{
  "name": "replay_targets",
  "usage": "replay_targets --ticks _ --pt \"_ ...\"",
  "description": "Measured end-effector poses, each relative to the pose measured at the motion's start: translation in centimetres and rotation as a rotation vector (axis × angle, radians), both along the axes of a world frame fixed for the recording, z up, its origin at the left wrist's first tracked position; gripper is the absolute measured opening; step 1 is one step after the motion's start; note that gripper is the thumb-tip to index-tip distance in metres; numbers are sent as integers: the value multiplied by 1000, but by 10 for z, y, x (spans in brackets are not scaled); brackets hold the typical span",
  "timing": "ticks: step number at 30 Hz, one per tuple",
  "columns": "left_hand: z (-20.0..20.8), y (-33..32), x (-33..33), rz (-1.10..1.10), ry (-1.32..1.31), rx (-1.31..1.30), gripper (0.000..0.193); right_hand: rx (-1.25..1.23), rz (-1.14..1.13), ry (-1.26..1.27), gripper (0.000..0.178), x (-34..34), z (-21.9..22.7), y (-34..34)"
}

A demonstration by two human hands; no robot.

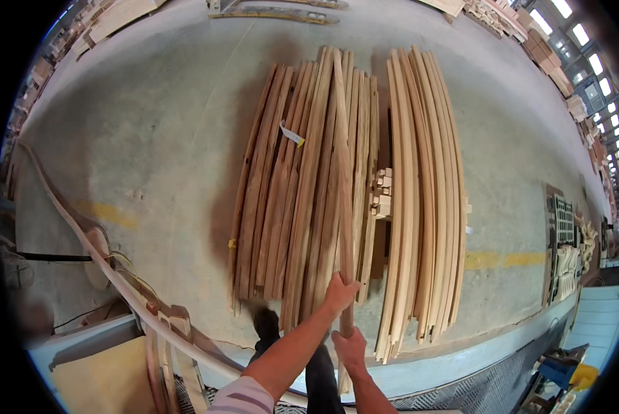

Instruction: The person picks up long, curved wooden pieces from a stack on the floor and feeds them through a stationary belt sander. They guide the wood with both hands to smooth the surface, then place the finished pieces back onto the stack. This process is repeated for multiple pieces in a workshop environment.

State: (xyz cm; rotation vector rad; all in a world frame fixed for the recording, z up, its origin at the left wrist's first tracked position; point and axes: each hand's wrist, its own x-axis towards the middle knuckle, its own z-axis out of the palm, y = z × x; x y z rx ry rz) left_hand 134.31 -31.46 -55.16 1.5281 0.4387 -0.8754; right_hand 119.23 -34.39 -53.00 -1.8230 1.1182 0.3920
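A long, narrow wooden strip (345,207) points away from me over a stack of similar brown wooden strips (275,186). My left hand (341,294) is closed around it near its closer end. Just behind, closer to my body, my right hand (351,346) is also wrapped round the strip. Its far end reaches the back of the stack; whether it rests on the strips there I cannot tell. On the stack lies a white paper tag (291,134) with a yellow tip.
A second stack of paler strips (423,200) stands to the right, with short square wood pieces (383,193) between the stacks. A long curved rail (109,269) sweeps along the left. Pallet-truck forks (282,14) lie at the far side; carved wooden pieces (567,272) sit at right.
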Motion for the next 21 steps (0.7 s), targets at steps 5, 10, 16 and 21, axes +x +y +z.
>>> replay_targets --ticks 5,10,16,21 --pt "-57 36 22 -105 -85 129 45 -62 25 -6 39 27 -57 44" --pt "-102 72 24 -135 -153 220 58 -52 244 145 46 58 -102 57" --pt "-172 197 -59 45 -84 331 52 -209 413 176 55 89 -169 59" --pt "-204 316 -116 118 27 546 43 -288 573 233 56 108 -202 59"
